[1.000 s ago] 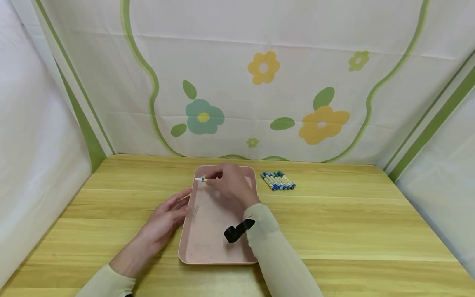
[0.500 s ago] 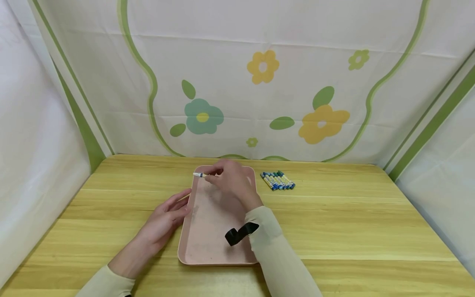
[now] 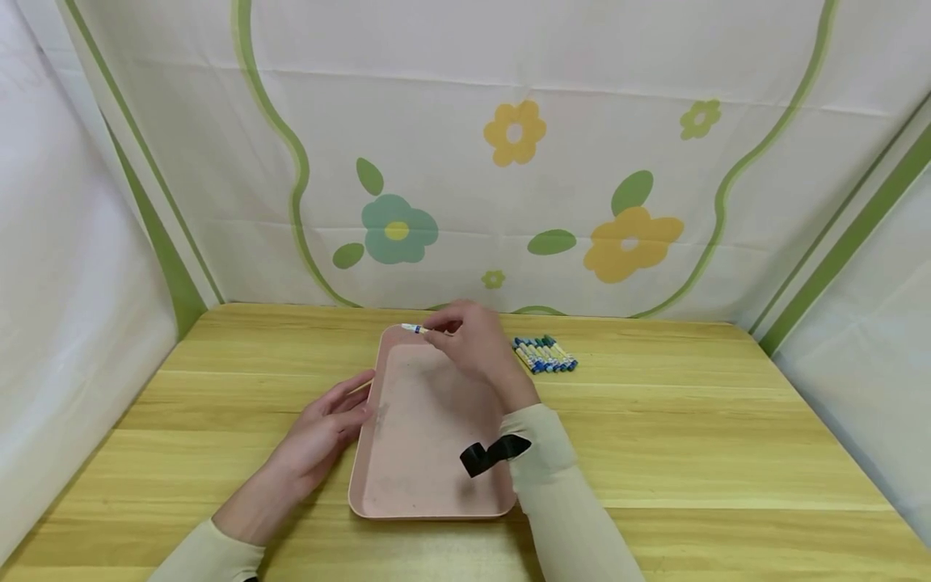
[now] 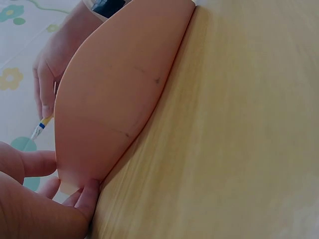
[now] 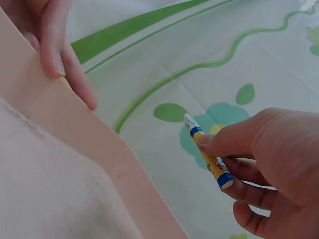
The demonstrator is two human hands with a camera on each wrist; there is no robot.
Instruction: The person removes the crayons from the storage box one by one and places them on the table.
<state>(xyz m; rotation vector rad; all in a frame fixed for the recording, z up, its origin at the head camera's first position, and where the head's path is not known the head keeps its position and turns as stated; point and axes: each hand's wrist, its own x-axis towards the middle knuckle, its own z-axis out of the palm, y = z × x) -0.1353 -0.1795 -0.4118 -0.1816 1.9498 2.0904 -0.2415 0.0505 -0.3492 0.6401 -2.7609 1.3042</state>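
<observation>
My right hand (image 3: 476, 343) pinches a crayon (image 3: 414, 329) between thumb and fingers above the tray's far end. In the right wrist view, the crayon (image 5: 196, 131) shows a white tip and a yellow wrapper with blue bands. A shallow pink tray (image 3: 414, 453) lies lengthwise in front of me on the table. Beside its left rim is my left hand (image 3: 320, 436), fingers mostly straight and touching the edge. The left wrist view shows these fingers against the outer wall of the tray (image 4: 114, 94), one low near the tabletop.
Several crayons (image 3: 544, 356) with blue and green tips lie side by side to the right of the tray on the wooden table (image 3: 691, 444). A white cloth backdrop (image 3: 451, 81) with flowers stands behind the table. A black strap (image 3: 494, 455) hangs from the right sleeve over the tray.
My right hand has lifted the crayon and carried it towards the far edge of the tray, then slightly right. The left hand stays at the left rim.
</observation>
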